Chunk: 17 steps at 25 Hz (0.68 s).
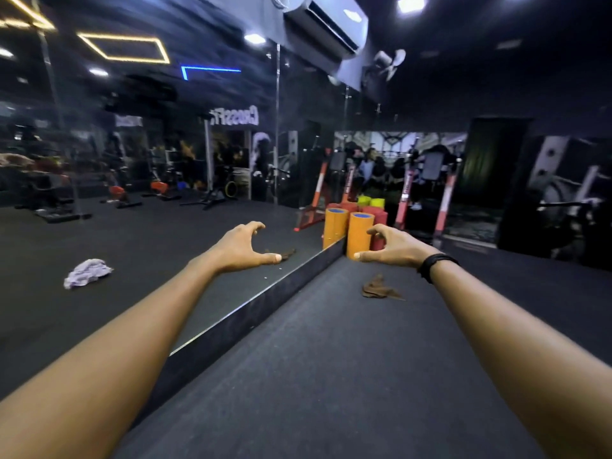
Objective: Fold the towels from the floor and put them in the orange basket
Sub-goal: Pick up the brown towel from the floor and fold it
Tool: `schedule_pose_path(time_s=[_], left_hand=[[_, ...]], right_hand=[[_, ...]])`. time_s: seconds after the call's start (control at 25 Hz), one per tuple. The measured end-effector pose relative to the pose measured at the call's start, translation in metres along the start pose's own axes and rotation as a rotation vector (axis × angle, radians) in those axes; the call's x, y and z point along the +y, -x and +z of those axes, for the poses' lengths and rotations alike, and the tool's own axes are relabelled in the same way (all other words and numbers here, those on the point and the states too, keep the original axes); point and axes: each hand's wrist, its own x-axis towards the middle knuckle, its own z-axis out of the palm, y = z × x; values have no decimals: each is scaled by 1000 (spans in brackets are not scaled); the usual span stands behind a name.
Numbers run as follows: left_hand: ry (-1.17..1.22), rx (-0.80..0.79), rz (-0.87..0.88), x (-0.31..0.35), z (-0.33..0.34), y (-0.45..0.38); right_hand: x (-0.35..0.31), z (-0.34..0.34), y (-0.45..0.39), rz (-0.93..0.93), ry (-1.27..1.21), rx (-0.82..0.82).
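Note:
Both my arms reach forward over the dark gym floor. My left hand (243,246) and my right hand (392,248) are held apart in the air, fingers loosely curved and thumbs out, holding nothing. A crumpled brown towel (381,288) lies on the floor below and just left of my right hand, not touched. Its reflection (286,254) shows in the wall mirror next to my left thumb. A crumpled pale lilac towel (87,272) appears in the mirror at the left. No orange basket is in view.
A mirror wall with a low dark base ledge (251,313) runs along the left. An upright orange foam roller (359,235), with red and yellow ones behind it, stands in the corner ahead. Gym machines (427,193) stand beyond. Black mat flooring (331,376) stretches in front of me.

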Motion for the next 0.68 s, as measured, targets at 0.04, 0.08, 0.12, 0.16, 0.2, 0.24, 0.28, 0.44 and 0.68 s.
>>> schedule_pose_path(time_s=[0.04, 0.08, 0.12, 0.16, 0.2, 0.24, 0.28, 0.44, 0.68], left_hand=[[13, -11, 20, -2, 9, -18], [23, -20, 38, -5, 17, -36], [32, -29, 52, -9, 24, -55], [39, -40, 69, -13, 31, -76], [47, -52, 84, -18, 36, -97], [51, -61, 96, -24, 40, -118], [58, -65, 112, -30, 43, -142], [94, -91, 158, -46, 42, -234], [155, -128, 212, -50, 58, -365]], right_hand=[[8, 0, -10, 17, 13, 9], [16, 1, -23, 37, 23, 16], [23, 1, -37, 52, 34, 26], [28, 1, -52, 67, 44, 38], [33, 2, -68, 84, 46, 46], [37, 2, -84, 98, 39, 56], [40, 2, -103, 105, 34, 74], [45, -1, -172, 163, 45, 106], [67, -16, -264, 242, 32, 174]])
